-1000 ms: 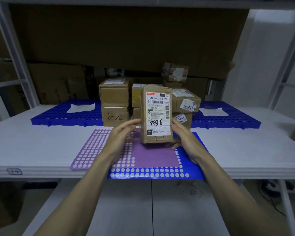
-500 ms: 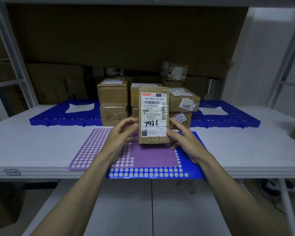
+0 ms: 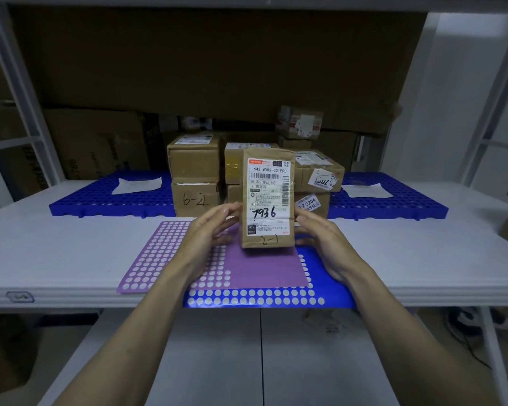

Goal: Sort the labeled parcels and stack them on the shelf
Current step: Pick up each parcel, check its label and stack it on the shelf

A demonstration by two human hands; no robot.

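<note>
A brown paper parcel stands upright over the purple dotted mat, its white label facing me with "7936" handwritten on it and "2-1" below. My left hand holds its left edge with the fingertips. My right hand holds its right edge, thumb in front and fingers behind. Behind it several brown parcels are stacked on the blue pallet; one of these, a box, is marked "6-2".
The mat lies on a blue dotted sheet at the white table's front edge. White paper sheets lie on the pallet left and right. Large cartons fill the back. White shelf posts stand on both sides.
Almost nothing: the parcel stays upright between both hands, and the view has shifted very slightly.
</note>
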